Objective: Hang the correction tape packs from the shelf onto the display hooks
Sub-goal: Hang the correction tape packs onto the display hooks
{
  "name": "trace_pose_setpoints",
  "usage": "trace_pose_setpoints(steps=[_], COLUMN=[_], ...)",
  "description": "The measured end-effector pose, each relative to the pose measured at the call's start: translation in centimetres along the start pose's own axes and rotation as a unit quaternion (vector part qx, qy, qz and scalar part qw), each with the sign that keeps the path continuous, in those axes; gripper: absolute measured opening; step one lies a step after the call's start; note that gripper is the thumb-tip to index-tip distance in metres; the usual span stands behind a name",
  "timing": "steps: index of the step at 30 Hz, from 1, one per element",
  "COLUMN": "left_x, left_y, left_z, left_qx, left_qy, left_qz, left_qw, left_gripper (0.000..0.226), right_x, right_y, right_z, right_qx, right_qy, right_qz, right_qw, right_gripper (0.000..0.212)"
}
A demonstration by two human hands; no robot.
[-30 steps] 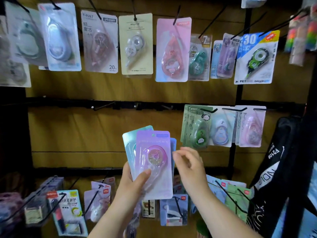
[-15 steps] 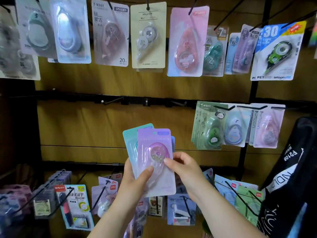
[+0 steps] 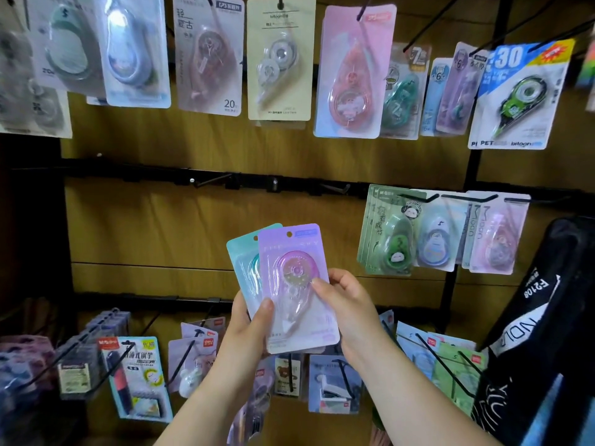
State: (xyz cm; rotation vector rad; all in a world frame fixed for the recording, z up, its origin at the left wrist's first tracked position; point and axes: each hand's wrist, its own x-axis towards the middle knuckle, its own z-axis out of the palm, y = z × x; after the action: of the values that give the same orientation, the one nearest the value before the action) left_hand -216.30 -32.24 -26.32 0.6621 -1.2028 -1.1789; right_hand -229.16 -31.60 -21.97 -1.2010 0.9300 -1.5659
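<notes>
Facing a wood panel (image 3: 161,226) fitted with black rails and hooks. Both hands are up mid-frame, in front of the panel and below the middle rail (image 3: 145,176).

Left hand (image 3: 248,333): grips a small fan of packs from the lower left. The thumb lies across the front of the purple pack (image 3: 294,275), low on its left side. The fingers are hidden behind the cards.

Teal pack (image 3: 243,255): directly behind the purple one, touching it, with its top-left corner and left edge showing. Cannot tell if more packs lie behind.

Right hand (image 3: 351,313): pinches the purple pack at its right edge. The thumb tip is on the clear blister, and the fingers (image 3: 346,280) curl round behind the card.

The purple pack is near upright with its top leaning slightly left. Its hang hole is at the top and not yet on a hook.

Middle rail: bare hooks (image 3: 212,181) on the left and centre stretch, above the held packs. Further right hang a green pack (image 3: 391,243), then a blue one and a pink one.

Top row (image 3: 280,59): carded packs hang side by side. More carded goods hang on the low hooks. A black bag (image 3: 547,317) is at the right edge.
</notes>
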Motion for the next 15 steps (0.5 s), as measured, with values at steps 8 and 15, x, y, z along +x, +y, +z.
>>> trace_pose_setpoints(steps=[8, 15], left_x=[-0.4, -1.0], left_y=[0.8, 1.5], left_z=[-0.1, -0.1], left_qx=[0.015, 0.014], left_qy=[0.013, 0.011], left_qz=[-0.002, -0.017], left_qw=[1.000, 1.000], left_gripper=[0.023, 0.033], right_x=[0.1, -0.3], right_y=[-0.3, -0.7], right_z=[-0.4, -0.3], right_qx=[0.008, -0.016], right_qy=[0.051, 0.069], right_qz=[0.008, -0.012], right_qw=[0.999, 0.997], right_gripper=[0.014, 0.012])
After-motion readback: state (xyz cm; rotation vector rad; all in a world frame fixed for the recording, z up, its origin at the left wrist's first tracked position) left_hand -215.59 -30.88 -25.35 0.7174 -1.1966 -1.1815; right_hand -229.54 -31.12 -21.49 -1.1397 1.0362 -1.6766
